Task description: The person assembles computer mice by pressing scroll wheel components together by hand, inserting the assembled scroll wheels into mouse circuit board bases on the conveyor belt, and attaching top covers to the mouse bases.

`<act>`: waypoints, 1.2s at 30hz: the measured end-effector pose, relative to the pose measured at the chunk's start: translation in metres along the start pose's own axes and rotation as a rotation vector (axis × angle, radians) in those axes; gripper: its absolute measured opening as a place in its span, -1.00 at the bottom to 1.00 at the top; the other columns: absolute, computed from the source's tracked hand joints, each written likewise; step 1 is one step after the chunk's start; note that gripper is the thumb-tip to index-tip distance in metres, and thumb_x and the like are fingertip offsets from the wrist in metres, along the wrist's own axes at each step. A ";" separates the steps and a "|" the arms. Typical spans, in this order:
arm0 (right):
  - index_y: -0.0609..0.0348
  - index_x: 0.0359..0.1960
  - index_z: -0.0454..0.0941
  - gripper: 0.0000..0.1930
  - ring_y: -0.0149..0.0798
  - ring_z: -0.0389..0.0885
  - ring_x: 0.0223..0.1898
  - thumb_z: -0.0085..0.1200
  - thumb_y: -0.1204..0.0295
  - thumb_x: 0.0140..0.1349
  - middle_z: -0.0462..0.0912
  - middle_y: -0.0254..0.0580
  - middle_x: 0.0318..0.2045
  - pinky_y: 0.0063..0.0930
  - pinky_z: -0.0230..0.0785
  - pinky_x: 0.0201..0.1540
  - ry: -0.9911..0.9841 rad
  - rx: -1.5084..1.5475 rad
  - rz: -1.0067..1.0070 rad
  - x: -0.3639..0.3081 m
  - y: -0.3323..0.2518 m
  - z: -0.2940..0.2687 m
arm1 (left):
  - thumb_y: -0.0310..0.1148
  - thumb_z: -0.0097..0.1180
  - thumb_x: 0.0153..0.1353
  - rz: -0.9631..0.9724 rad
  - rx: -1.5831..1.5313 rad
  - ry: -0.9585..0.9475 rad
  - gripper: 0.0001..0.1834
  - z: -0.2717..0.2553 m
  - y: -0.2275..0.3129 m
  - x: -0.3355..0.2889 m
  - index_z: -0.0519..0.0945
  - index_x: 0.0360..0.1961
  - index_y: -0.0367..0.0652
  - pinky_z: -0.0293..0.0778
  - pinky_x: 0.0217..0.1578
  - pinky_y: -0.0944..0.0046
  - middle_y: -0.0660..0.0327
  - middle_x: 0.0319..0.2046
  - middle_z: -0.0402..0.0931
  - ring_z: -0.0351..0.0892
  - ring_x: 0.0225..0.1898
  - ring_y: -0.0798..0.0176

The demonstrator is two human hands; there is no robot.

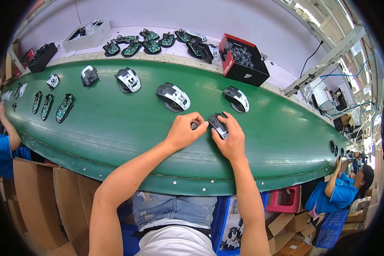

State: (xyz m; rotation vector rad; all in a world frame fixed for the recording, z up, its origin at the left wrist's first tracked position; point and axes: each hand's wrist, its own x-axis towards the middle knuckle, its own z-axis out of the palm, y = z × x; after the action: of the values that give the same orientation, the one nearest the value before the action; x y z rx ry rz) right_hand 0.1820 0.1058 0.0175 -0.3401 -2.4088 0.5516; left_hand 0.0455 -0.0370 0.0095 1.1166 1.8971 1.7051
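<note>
Over the green counter (136, 113), the left hand (183, 130) hides part of 1 small dark thing (194, 126). At the counter's left end, 1 person in blue (2, 155) is cut off.

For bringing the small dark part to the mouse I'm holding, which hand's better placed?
Your left hand, probably: its fingers already hold the small dark part, close beside the mouse, while your right hand grips that.

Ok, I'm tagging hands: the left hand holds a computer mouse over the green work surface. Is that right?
No, not the left hand: the head view shows the right hand holding the computer mouse over the green work surface.
</note>
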 end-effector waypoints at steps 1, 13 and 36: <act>0.14 0.03 0.53 -0.52 0.13 0.56 0.08 0.31 0.38 0.02 0.55 0.08 0.11 -0.08 0.39 0.14 -0.007 -0.016 0.015 0.000 -0.003 0.001 | -0.31 0.23 0.24 -0.004 -0.003 -0.004 -0.76 0.001 -0.001 -0.003 0.59 -0.38 -0.33 0.34 -0.50 0.37 0.27 -0.60 0.52 0.38 -0.55 0.50; 0.10 0.05 0.56 -0.53 0.12 0.57 0.03 0.29 0.40 0.03 0.58 0.02 0.07 -0.13 0.43 0.09 0.003 -0.118 0.015 0.001 -0.006 -0.001 | -0.31 0.24 0.22 0.031 0.035 0.013 -0.75 0.001 0.003 -0.004 0.59 -0.38 -0.34 0.36 -0.50 0.35 0.23 -0.60 0.52 0.40 -0.55 0.48; 0.14 0.00 0.56 -0.56 0.12 0.60 -0.01 0.30 0.33 0.05 0.57 0.05 0.06 -0.10 0.47 0.04 0.049 -0.199 0.023 -0.001 -0.005 0.000 | -0.28 0.25 0.18 0.067 -0.009 0.073 -0.72 0.001 0.004 -0.004 0.58 -0.44 -0.33 0.37 -0.54 0.25 0.13 -0.65 0.51 0.44 -0.63 0.34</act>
State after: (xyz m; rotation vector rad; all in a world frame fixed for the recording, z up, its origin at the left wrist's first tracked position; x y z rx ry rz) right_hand 0.1821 0.1011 0.0198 -0.4615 -2.4196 0.3102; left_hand 0.0501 -0.0393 0.0116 1.1409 1.9133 1.8118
